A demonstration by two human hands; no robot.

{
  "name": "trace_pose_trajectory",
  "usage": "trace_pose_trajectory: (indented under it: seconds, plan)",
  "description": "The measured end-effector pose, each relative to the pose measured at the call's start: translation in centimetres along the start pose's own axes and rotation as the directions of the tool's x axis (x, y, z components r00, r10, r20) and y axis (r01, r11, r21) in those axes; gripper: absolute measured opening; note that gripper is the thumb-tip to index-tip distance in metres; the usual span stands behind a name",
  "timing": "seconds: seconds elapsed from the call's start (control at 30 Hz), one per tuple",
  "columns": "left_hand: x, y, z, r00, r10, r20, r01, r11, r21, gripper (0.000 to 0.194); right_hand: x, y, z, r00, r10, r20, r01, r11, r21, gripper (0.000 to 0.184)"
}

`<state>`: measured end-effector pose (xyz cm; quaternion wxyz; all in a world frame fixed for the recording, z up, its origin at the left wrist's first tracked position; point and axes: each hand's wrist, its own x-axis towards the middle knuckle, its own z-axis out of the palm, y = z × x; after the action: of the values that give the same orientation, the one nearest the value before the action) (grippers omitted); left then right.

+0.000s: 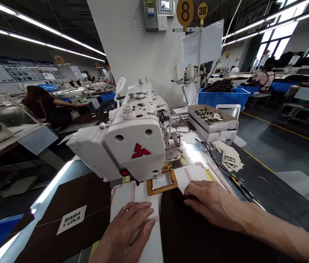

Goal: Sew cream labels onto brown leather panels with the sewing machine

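Note:
My left hand (pixel 132 226), a ring on one finger, lies flat with fingers stretched on the white work plate (pixel 121 199) in front of a white sewing machine (pixel 132 142). Flat too, my right hand (pixel 209 202) presses the upper edge of a dark brown fabric piece (pixel 193 233) against the plate, fingertips pointing left. Just beyond both hands an orange rectangular clamp frame (pixel 162 182) sits under the machine head. Another dark brown piece (pixel 69 215) bearing a white "BIMBA Y LOLA" label (pixel 71 219) lies to the left.
A loose pile of white printed labels (pixel 229 159) lies right of the machine, behind it a grey tray (pixel 212 118) of more labels. Two thread cones (pixel 183 72) stand behind. Blue bins (pixel 222 96) and other seated workers (pixel 46 106) occupy neighbouring stations.

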<state>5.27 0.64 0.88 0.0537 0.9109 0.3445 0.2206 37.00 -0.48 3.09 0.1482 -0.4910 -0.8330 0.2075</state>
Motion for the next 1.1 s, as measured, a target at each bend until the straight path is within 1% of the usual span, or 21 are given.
trace_pose_trajectory:
  seconds: [0.07,0.1,0.13,0.2,0.23,0.3,0.37,0.43,0.53,0.6,0.7,0.8,0.93,1.03,1.1]
  plan:
    - [0.1,0.2,-0.2,0.999,0.041,0.014,-0.041,0.999,0.013,0.022,0.0,0.0,0.2,1.0,0.013,0.015,-0.012,0.998,-0.065,0.008]
    - [0.3,0.6,-0.4,0.995,0.093,0.034,-0.094,0.995,0.029,0.024,0.0,0.3,0.4,0.999,0.037,0.006,-0.036,0.993,-0.112,0.007]
    - [0.5,1.0,-0.5,0.986,0.152,0.065,-0.156,0.986,0.055,0.026,0.1,0.6,0.6,0.998,0.061,-0.011,-0.062,0.986,-0.154,0.006]
    - [0.9,1.8,-0.8,0.953,0.264,0.147,-0.282,0.951,0.123,0.031,0.5,1.6,0.9,0.995,0.086,-0.052,-0.095,0.975,-0.2,0.005]
    - [1.1,2.1,-0.8,0.938,0.291,0.19,-0.322,0.932,0.165,0.034,0.8,2.1,1.1,0.993,0.091,-0.071,-0.105,0.971,-0.216,0.006]
    - [1.3,2.3,-0.7,0.924,0.297,0.242,-0.355,0.902,0.247,0.039,1.5,2.8,1.2,0.987,0.119,-0.105,-0.142,0.956,-0.258,0.01]
    - [1.2,2.2,-0.5,0.925,0.286,0.249,-0.355,0.883,0.305,0.042,2.3,3.3,1.1,0.979,0.16,-0.125,-0.19,0.938,-0.29,0.015]
    - [0.9,2.0,-0.2,0.926,0.293,0.239,-0.362,0.868,0.339,0.043,2.9,3.5,0.8,0.974,0.188,-0.127,-0.218,0.93,-0.295,0.018]
    - [0.2,1.9,-0.1,0.922,0.306,0.237,-0.376,0.854,0.361,0.045,3.1,3.4,0.0,0.974,0.198,-0.111,-0.222,0.933,-0.284,0.022]
    - [-0.2,1.8,-0.1,0.926,0.306,0.221,-0.37,0.853,0.369,0.045,2.6,3.4,-0.7,0.975,0.203,-0.092,-0.221,0.935,-0.276,0.023]
    - [-0.4,1.3,0.1,0.931,0.322,0.173,-0.364,0.858,0.361,0.044,1.3,3.3,-1.8,0.973,0.231,-0.011,-0.226,0.938,-0.261,0.025]
    - [-0.3,0.5,0.7,0.929,0.356,0.103,-0.37,0.876,0.31,0.042,0.4,3.3,-2.8,0.961,0.269,0.064,-0.254,0.95,-0.184,0.018]
    - [-0.2,-0.4,1.9,0.932,0.36,0.04,-0.355,0.887,0.294,0.048,0.5,4.0,-3.7,0.943,0.327,0.064,-0.322,0.943,-0.087,0.015]
    - [-0.5,-0.6,2.2,0.943,0.332,-0.023,-0.312,0.905,0.288,0.055,0.7,4.7,-3.8,0.928,0.366,0.071,-0.368,0.93,0.018,0.016]
    - [-0.8,-0.6,2.1,0.952,0.298,-0.067,-0.275,0.931,0.242,0.058,0.5,5.1,-3.3,0.91,0.409,0.064,-0.413,0.907,0.083,0.02]
